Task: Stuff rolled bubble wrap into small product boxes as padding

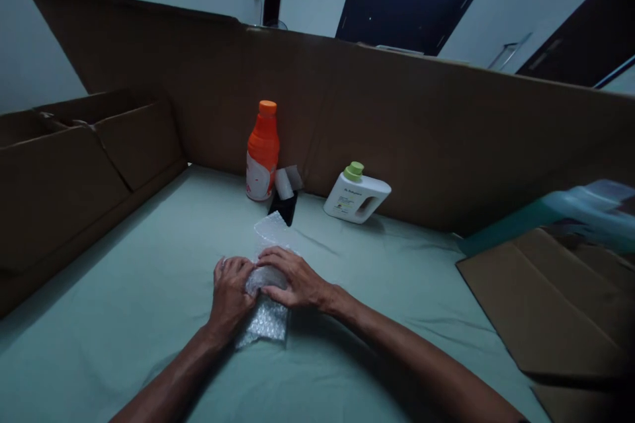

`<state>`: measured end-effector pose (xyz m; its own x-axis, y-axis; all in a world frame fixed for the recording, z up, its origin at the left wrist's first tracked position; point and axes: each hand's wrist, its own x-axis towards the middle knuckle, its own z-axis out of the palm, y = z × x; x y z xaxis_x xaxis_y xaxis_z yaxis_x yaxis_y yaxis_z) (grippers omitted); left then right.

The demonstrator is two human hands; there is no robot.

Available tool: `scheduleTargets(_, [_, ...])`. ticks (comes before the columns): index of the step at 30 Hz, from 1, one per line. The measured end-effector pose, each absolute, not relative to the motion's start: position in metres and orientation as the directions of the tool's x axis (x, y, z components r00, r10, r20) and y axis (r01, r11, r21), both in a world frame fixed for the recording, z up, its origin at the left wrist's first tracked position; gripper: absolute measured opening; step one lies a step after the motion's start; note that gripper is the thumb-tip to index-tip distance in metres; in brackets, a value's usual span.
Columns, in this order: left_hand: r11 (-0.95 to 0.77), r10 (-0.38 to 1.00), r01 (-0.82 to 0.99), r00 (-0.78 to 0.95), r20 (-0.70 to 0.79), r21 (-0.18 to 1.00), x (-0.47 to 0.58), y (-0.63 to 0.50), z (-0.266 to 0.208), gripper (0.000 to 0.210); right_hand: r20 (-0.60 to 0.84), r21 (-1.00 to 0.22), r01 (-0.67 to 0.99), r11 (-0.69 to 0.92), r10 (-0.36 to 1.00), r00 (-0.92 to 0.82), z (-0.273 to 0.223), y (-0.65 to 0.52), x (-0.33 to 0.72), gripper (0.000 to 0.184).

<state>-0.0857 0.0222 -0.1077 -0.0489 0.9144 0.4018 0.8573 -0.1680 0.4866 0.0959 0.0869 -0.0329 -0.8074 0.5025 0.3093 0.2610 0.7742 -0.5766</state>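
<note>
Bubble wrap (pixel 268 320) lies on the pale green cloth (pixel 124 291); the fingers of the left hand (pixel 231 287) and right hand (pixel 292 277) grasp its bunched section. Likely light, pliable and slippery; hold by opposite sides, pressing lightly.

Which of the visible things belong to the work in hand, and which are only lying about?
In the work:
- bubble wrap, held by left hand and right hand

Apparently just lying about:
- orange bottle
- white bottle with green cap
- cardboard box at left
- cardboard at right
</note>
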Motion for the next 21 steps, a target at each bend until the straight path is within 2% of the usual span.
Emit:
scheduleTargets(2, [-0.109, 0.899, 0.863, -0.126, 0.419, 0.494, -0.095, 0.025, -0.105, 0.023, 0.412, -0.519, 0.286, 0.805, 0.529, -0.742, -0.026, 0.091, 0.098, 0.038])
scheduleTargets(4, [-0.028, 0.873, 0.862, -0.226, 0.433, 0.506, -0.107, 0.029, -0.102, 0.02, 0.458, -0.498, 0.384, 0.778, 0.611, -0.645, -0.018, 0.103, 0.102, 0.03])
scheduleTargets(7, [0.045, 0.845, 0.857, -0.306, 0.438, 0.513, -0.12, 0.033, -0.099, 0.021, 0.374, -0.492, 0.587, 0.643, 0.765, -0.524, -0.007, 0.135, 0.107, 0.025])
scheduleTargets(11, [0.059, 0.845, 0.856, -0.317, 0.431, 0.513, -0.12, 0.035, -0.099, 0.025, 0.261, -0.431, 0.733, 0.526, 0.85, -0.457, -0.006, 0.186, 0.097, 0.03])
scheduleTargets(16, [0.07, 0.846, 0.859, -0.32, 0.426, 0.507, -0.117, 0.035, -0.099, 0.025, 0.178, -0.34, 0.878, 0.337, 0.94, -0.291, -0.012, 0.244, 0.062, 0.049])
scheduleTargets(21, [0.079, 0.853, 0.857, -0.322, 0.411, 0.509, -0.118, 0.037, -0.097, 0.026, 0.136, -0.315, 0.905, 0.287, 0.957, -0.257, -0.009, 0.253, 0.069, 0.033])
